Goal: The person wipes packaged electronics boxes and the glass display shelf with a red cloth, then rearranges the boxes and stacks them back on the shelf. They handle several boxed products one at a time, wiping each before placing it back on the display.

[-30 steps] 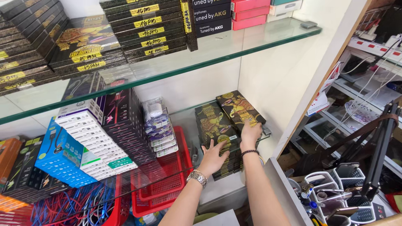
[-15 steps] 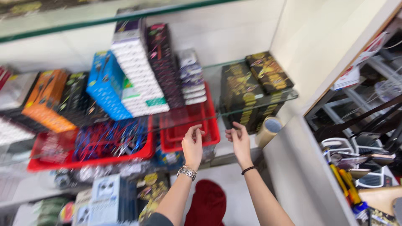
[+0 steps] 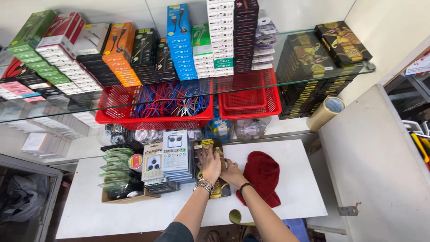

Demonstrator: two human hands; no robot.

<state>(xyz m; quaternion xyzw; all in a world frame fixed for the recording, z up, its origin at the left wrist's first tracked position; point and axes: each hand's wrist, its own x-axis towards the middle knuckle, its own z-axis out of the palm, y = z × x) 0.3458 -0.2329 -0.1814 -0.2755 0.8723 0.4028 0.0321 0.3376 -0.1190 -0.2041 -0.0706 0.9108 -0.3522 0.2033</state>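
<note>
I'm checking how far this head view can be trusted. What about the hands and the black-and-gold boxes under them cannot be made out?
- Black-and-gold boxes, head view: how many are stacked is hidden by both hands.
- Left hand: its grip is unclear; it lies on top, fingers partly merged with the box print.
- Right hand: fingertips hidden behind the left hand.
- Red hat: whether it touches the boxes is hidden by the right wrist.

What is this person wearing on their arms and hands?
Both forearms are bare, with no sleeves reaching the wrists and no gloves. The left hand has a silvery metal-link wristwatch at the wrist. The right hand has a thin dark band around its wrist. A dark sleeve edge shows near the left upper arm.
</note>
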